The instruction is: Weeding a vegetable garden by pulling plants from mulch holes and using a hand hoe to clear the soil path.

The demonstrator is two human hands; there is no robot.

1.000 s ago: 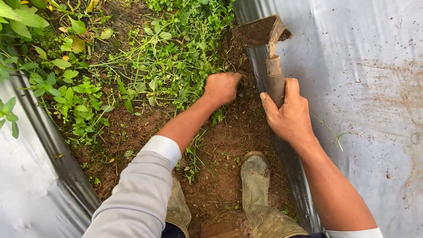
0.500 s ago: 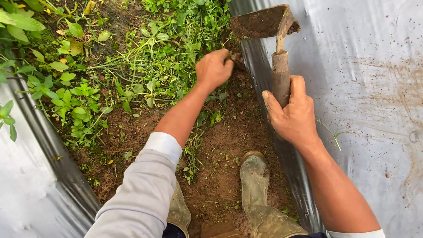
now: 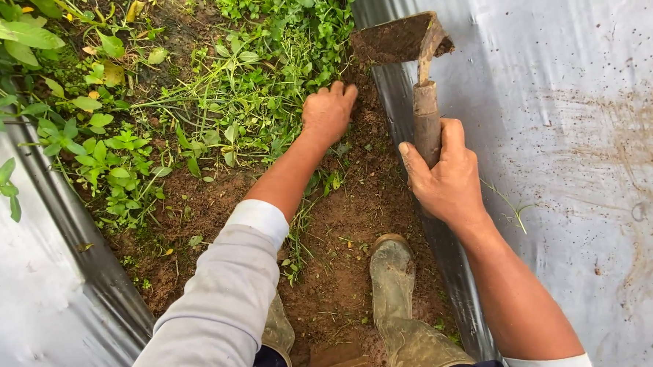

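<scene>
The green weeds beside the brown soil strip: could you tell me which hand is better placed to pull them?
Left. The left hand rests open on the green weeds, while the right hand is occupied gripping the wooden-handled, soil-caked hoe over the silver plastic mulch sheet.

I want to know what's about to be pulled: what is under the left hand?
The left hand lies flat, fingers spread, on soil at the edge of the weeds. A few green stems show around it; whatever sits beneath the palm is covered.
</scene>
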